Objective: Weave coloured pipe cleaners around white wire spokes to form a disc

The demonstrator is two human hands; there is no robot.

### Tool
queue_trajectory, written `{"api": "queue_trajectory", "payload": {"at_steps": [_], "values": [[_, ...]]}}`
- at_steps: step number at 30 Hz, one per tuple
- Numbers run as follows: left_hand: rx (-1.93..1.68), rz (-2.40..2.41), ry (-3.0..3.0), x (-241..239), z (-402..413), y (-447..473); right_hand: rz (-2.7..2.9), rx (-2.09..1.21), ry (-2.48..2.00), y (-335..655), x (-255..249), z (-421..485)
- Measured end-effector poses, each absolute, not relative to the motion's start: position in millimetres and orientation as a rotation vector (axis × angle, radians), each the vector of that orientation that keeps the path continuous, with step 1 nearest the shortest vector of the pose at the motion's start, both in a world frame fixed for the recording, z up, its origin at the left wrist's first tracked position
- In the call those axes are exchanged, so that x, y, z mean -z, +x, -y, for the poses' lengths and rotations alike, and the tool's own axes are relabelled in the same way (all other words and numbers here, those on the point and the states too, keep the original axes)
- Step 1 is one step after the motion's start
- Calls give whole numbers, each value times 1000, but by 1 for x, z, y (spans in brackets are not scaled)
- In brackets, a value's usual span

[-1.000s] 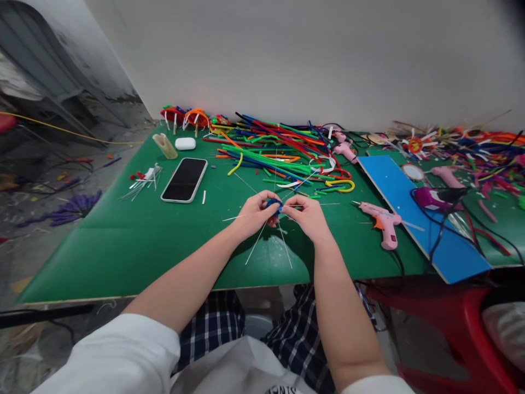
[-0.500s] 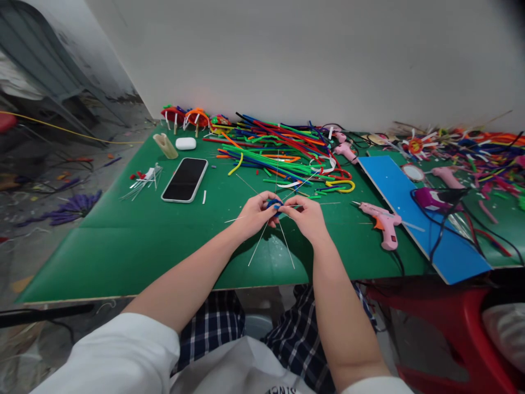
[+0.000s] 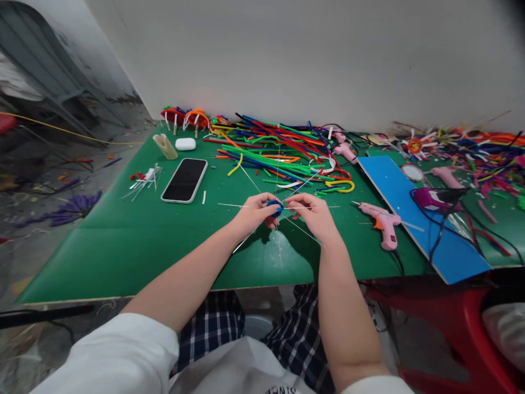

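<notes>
Over the green table point(image 3: 180, 235), my left hand point(image 3: 255, 212) is closed on a small blue fuzzy hub, which looks like wound pipe cleaner point(image 3: 274, 207). Thin white wires point(image 3: 302, 229) stick out from this hub in several directions like spokes. Part of the hub is hidden under my left thumb and fingers. Just right of the hub, my right hand point(image 3: 310, 212) has its fingers bent together beside one of the spokes. What sits between those fingertips, if anything, is too small to tell.
Loose coloured pipe cleaners point(image 3: 279, 145) lie piled behind my hands. To the right are a pink glue gun point(image 3: 381, 219) and a blue board point(image 3: 410, 208) with black cables across it. A phone point(image 3: 184, 180), a white case point(image 3: 185, 144) and cut white wires point(image 3: 143, 180) lie left.
The spoked piece has turned in my left hand, so its wires point in different directions. My right hand has shifted slightly right, away from the hub.
</notes>
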State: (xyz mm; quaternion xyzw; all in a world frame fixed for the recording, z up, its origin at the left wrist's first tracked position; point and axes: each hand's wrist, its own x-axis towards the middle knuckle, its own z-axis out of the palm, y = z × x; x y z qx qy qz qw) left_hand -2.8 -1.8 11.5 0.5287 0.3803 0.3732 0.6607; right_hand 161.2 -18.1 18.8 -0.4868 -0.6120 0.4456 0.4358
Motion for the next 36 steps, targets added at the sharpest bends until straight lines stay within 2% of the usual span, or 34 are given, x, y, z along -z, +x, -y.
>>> {"api": "queue_trajectory", "payload": {"at_steps": [25, 36], "values": [[-722, -848, 1239, -6, 4, -4, 1541, -1036, -1245, 153, -17, 19], [-775, -888, 1164, -5, 3, -1, 1529, -994, -1274, 151, -17, 18]]}}
